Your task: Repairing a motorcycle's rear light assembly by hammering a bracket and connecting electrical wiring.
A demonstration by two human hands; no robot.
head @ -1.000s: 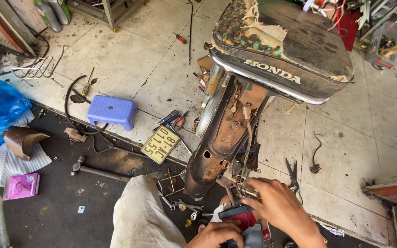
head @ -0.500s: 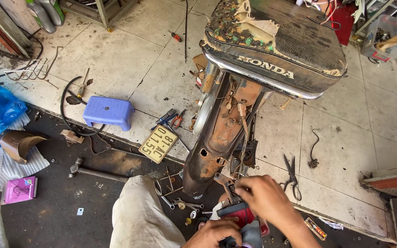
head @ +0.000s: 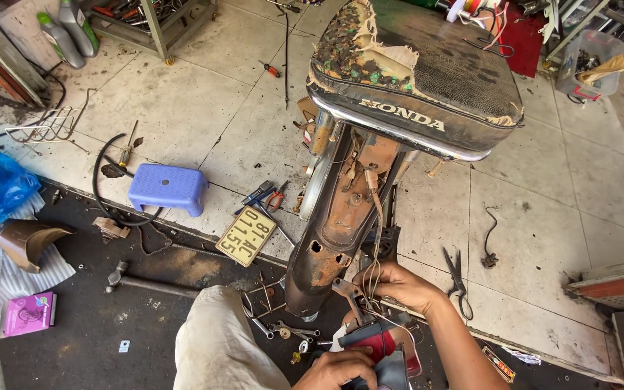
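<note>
A rusty, brown rear mudguard slopes down from under a torn motorbike seat toward the viewer. Thin loose wires hang from its underside at the lower end, gathered in the right hand's fingers. Just below, a red tail light with a dark housing sits against the left hand

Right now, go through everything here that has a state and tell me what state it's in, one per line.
Motorcycle seat: cover torn, foam exposed.
Rear fender: rusty, holed, wires hanging.
Tail light: off the fender, held low.
Left hand: gripping the tail light.
Right hand: closed on the wires.
Yellow plate: lying flat on the floor.
Blue stool: upright.
</note>
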